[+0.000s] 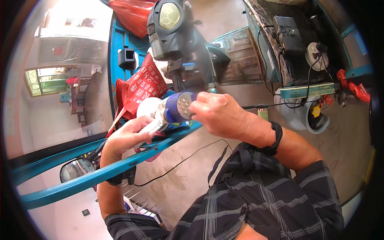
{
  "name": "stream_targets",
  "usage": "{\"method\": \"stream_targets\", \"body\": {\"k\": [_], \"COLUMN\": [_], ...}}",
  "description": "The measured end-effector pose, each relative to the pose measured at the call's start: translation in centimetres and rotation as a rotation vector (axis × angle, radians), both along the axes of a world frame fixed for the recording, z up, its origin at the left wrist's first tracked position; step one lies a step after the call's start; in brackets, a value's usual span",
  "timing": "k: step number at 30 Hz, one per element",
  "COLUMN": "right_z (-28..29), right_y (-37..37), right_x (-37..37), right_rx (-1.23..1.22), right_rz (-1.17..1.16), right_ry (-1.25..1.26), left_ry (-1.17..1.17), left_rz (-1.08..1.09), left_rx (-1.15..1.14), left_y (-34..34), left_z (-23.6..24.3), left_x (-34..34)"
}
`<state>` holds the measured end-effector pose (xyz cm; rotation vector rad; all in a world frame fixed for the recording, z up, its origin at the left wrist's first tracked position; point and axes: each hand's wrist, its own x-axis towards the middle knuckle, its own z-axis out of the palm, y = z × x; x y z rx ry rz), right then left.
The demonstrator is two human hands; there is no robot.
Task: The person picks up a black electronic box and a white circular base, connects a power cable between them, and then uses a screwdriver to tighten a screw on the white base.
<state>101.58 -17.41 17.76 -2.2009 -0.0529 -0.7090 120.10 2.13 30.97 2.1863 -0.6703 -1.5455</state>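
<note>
A white and blue cylindrical device (174, 107) with a pale round end bearing several small bumps is held in front of me, tilted toward the right. My left hand (134, 134) wraps round its white part from the left, thumb along the side. My right hand (214, 112) is closed at the rim of the bumpy end, fingers curled; what lies between its fingertips is hidden. Just behind the device stands a red bag (140, 86) with white print. A teal curved bar (120, 163) runs below the left hand.
Ahead rises a grey vehicle console (170, 30) with a round display. A clear windscreen (68, 80) stands at left, a mirror (78, 171) below it. To the right are a black box (289, 35), a cable reel (317, 56), a translucent bucket (290, 110) and trailing cables.
</note>
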Motion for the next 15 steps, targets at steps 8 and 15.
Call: {"method": "stream_targets", "body": {"k": [8,15], "right_z": [1.1,0.4], "right_y": [-1.4,-1.4], "right_x": [0.5,0.2], "right_rx": [0.007,0.081], "right_rz": [-0.017,0.008], "right_ry": [0.019,0.007], "left_ry": [-0.099,-0.055], "left_rz": [-0.019,0.030], "left_rx": [0.000,0.018], "left_y": [-2.0,-2.1], "left_z": [1.7,1.4], "left_x": [0.6,0.5]}}
